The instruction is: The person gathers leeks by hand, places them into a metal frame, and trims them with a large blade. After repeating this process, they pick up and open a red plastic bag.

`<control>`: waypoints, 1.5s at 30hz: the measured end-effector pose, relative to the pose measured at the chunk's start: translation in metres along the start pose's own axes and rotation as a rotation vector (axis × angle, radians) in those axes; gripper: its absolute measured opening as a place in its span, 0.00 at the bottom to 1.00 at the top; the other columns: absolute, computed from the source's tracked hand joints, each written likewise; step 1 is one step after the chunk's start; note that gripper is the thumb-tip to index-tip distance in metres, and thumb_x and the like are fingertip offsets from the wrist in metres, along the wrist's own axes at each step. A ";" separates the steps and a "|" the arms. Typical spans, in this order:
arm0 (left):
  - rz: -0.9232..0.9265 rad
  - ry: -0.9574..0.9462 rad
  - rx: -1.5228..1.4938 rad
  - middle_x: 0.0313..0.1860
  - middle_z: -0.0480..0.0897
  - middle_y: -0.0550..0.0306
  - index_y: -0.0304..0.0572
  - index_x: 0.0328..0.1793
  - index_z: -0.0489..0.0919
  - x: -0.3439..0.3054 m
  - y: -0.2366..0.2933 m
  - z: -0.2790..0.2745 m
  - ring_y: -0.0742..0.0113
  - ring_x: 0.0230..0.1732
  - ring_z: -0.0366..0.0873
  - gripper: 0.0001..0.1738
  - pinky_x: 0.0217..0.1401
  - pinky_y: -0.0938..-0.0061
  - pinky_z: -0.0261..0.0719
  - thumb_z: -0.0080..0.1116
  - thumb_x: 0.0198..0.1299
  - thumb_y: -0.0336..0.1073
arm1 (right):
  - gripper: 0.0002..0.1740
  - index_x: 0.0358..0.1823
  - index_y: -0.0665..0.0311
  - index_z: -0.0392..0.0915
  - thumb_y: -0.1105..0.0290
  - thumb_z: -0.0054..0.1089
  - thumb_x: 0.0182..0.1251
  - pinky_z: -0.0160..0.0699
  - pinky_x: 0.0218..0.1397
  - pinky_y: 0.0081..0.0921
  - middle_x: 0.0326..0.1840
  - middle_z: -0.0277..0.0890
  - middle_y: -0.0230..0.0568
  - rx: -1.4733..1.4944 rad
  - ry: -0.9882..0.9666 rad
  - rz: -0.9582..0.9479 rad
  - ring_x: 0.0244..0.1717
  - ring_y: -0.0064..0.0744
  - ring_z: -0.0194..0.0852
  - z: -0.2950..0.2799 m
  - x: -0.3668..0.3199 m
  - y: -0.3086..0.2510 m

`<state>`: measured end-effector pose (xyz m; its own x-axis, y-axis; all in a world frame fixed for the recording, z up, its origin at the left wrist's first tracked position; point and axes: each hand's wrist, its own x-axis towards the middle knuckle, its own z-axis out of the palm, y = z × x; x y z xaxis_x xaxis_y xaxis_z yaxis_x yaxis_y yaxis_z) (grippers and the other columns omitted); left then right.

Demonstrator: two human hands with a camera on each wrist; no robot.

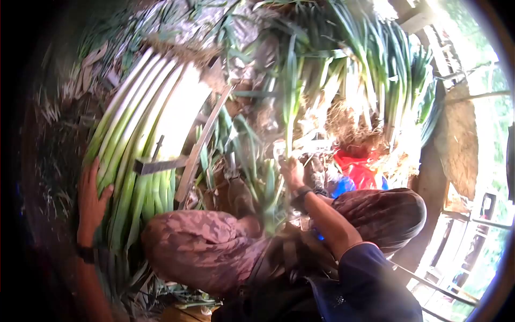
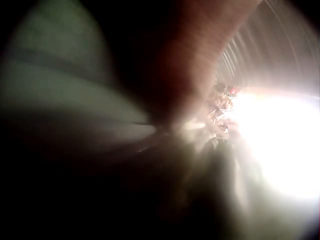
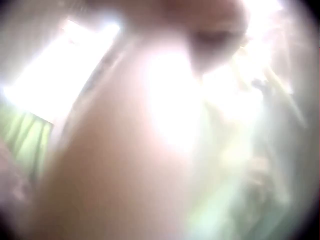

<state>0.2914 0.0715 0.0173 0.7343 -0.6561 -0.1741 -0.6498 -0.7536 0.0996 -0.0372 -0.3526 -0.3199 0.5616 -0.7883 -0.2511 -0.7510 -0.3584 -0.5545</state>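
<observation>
Cleaned leeks [image 1: 137, 123] lie side by side in a thick bundle at the left of the head view, white ends and roots away from me, green leaves toward me. My left hand [image 1: 94, 196] rests along the bundle's outer left side, fingers extended against the stalks. A single leek [image 1: 289, 107] stands roughly upright in front of me, between my knees. My right hand [image 1: 292, 173] grips it low, fingers curled round the stalk. Both wrist views are dark, glaring or blurred; a blurred part of the hand [image 2: 195, 60] fills much of the left one.
A metal bar frame [image 1: 201, 147] stands against the bundle's right side. Uncleaned leeks with dirty roots [image 1: 370, 91] are heaped at the back right. A red plastic bag [image 1: 359, 166] lies by my right knee. Loose leaves [image 1: 107, 37] litter the ground; wooden boards [image 1: 458, 139] stand at the right.
</observation>
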 end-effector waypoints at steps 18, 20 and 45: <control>-0.085 -0.020 0.066 0.78 0.56 0.33 0.48 0.82 0.55 -0.004 -0.002 -0.002 0.36 0.78 0.53 0.47 0.80 0.53 0.49 0.63 0.55 0.29 | 0.23 0.39 0.68 0.71 0.51 0.50 0.73 0.79 0.39 0.49 0.36 0.79 0.59 0.293 0.267 -0.048 0.34 0.56 0.80 -0.152 0.234 -0.147; -0.136 -0.052 0.047 0.79 0.55 0.34 0.47 0.82 0.55 -0.003 0.003 -0.004 0.37 0.79 0.51 0.48 0.81 0.53 0.48 0.63 0.53 0.28 | 0.19 0.44 0.70 0.73 0.57 0.52 0.70 0.79 0.54 0.45 0.48 0.77 0.66 0.209 0.166 -0.022 0.51 0.58 0.80 -0.163 0.256 -0.126; -0.106 0.007 0.105 0.76 0.60 0.34 0.43 0.81 0.55 -0.003 0.028 -0.023 0.36 0.74 0.61 0.49 0.75 0.53 0.59 0.69 0.55 0.36 | 0.17 0.44 0.69 0.73 0.59 0.59 0.72 0.65 0.23 0.19 0.28 0.72 0.33 1.377 -0.434 -0.092 0.21 0.20 0.61 -0.202 0.036 -0.216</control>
<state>0.2753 0.0516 0.0434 0.8011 -0.5734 -0.1714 -0.5850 -0.8107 -0.0218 0.0750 -0.4044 -0.0488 0.8357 -0.4885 -0.2510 0.0761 0.5556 -0.8279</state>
